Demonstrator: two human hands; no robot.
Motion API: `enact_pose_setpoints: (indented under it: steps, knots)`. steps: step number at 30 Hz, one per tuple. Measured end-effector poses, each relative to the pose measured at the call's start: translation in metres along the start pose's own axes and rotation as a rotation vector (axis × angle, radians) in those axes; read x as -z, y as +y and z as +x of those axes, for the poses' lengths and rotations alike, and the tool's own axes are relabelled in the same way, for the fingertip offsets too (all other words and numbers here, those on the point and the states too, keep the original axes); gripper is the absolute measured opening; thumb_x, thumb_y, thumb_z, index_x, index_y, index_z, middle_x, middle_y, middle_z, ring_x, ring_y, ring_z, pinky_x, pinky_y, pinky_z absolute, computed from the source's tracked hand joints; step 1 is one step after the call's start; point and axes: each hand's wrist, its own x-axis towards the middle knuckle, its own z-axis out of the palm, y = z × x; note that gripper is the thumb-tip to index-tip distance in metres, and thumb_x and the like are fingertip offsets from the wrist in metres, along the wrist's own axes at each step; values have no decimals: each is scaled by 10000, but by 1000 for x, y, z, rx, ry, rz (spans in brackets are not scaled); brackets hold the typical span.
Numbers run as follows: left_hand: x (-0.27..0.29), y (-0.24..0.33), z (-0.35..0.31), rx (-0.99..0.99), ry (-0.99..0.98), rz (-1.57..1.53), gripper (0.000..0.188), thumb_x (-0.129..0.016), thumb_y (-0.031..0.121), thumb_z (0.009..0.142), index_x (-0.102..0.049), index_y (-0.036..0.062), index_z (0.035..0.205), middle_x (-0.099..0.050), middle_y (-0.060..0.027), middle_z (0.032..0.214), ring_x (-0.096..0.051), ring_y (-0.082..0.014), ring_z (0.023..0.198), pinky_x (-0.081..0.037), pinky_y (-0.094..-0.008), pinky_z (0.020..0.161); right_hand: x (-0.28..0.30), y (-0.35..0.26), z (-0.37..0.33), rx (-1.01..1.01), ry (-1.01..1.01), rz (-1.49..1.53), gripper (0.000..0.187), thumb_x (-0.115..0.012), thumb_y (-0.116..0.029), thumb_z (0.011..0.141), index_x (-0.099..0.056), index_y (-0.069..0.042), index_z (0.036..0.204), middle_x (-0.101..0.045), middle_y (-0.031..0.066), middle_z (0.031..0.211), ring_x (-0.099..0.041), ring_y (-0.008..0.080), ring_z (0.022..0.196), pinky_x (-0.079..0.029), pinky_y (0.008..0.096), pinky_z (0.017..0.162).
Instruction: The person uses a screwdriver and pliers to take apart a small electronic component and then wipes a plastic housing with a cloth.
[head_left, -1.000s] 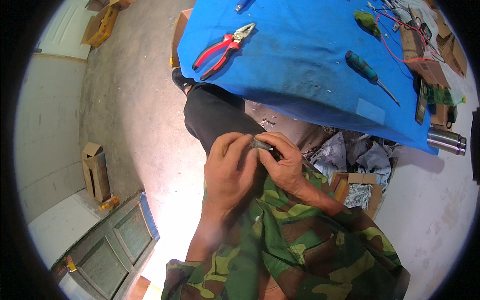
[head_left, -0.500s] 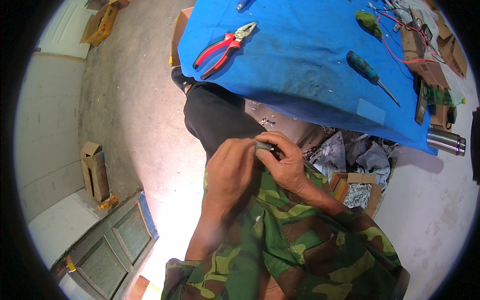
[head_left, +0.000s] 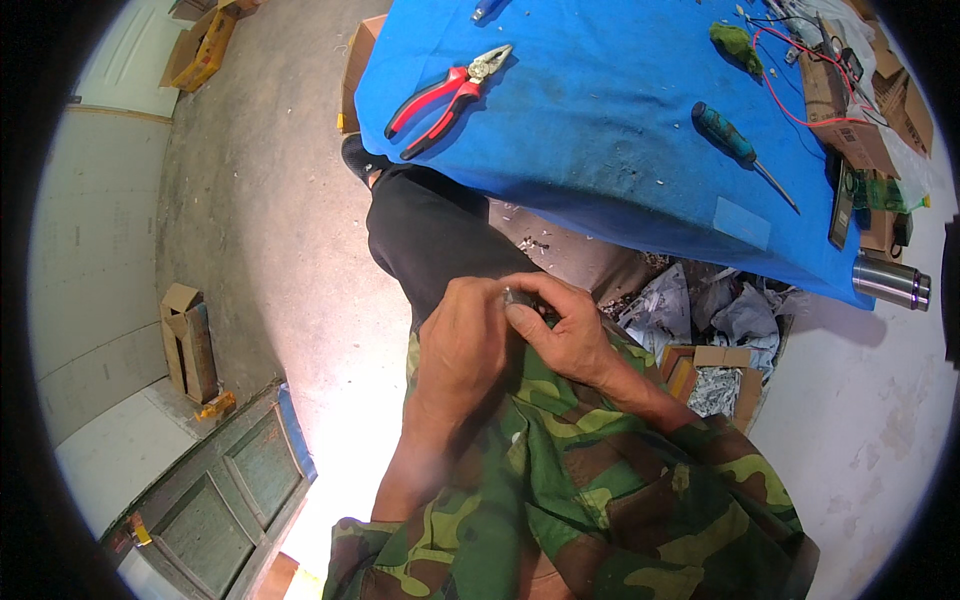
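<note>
Above my lap, my two hands meet around a small grey piece (head_left: 516, 297), mostly hidden by the fingers, so its kind cannot be made out. My right hand (head_left: 572, 335) is closed, pinching it between thumb and forefinger. Against its other end presses my left hand (head_left: 462, 335), fingers curled and turned away; what lies in them is hidden. Beyond the hands, on a blue-covered table (head_left: 600, 110), lie red-and-black combination pliers (head_left: 455, 98) with jaws slightly apart. Farther right on the cloth rests a teal-handled screwdriver (head_left: 738, 145).
A green lump (head_left: 737, 46), red and black wires (head_left: 775, 85) and cardboard (head_left: 850, 140) crowd the table's right side. A metal cylinder (head_left: 892, 283) sticks out at its right corner. Below stand plastic bags (head_left: 745, 320) and an open carton (head_left: 745, 385). A tall box (head_left: 190, 340) stands left.
My right fingers have shifted slightly left and closed further over the grey piece. Its pale tip, visible before, is now covered. The tools on the table have stayed put.
</note>
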Motion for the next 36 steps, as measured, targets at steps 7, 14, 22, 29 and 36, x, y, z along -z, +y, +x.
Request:
enact_pose_setpoints:
  steps: [7,14,22,29,36]
  knots:
    - [-9,-2,-6,68,63,-58,141,-666,-70,958,-617,-11,1076,-679,-155,957,-710,-258,769,-561,-345,659,-8,13,-5,-47,44,184,281,-697,-95,1024,-683,29,1276,-733,105,1148,-691,131,1001,-566,277,859]
    - [-3,-1,-4,144,47,-194,90,-656,-31,995,-665,-21,1085,-703,-125,970,-699,-179,778,-548,-289,674,-7,8,-5,-36,49,231,288,-702,-76,1015,-681,34,1281,-722,93,1133,-682,130,1046,-561,269,899]
    - [11,-10,-3,112,-55,-167,147,-720,4,980,-695,-4,1124,-729,-114,938,-700,-155,763,-543,-279,657,-6,8,0,70,40,87,287,-721,-53,977,-697,36,1249,-726,121,1110,-696,184,1061,-548,309,912]
    - [-7,-9,-8,65,26,26,90,-716,5,968,-664,11,1042,-693,-165,903,-713,-290,735,-563,-363,643,-9,13,-3,-16,57,140,282,-698,-79,1007,-697,33,1266,-743,99,1117,-697,145,993,-557,282,857]
    - [-23,-8,-5,-31,118,81,139,-706,-27,940,-600,13,1020,-657,-179,914,-697,-358,783,-558,-436,665,-11,18,-6,-172,96,370,267,-650,-118,1061,-698,17,1286,-735,25,1018,-669,70,884,-545,219,742]
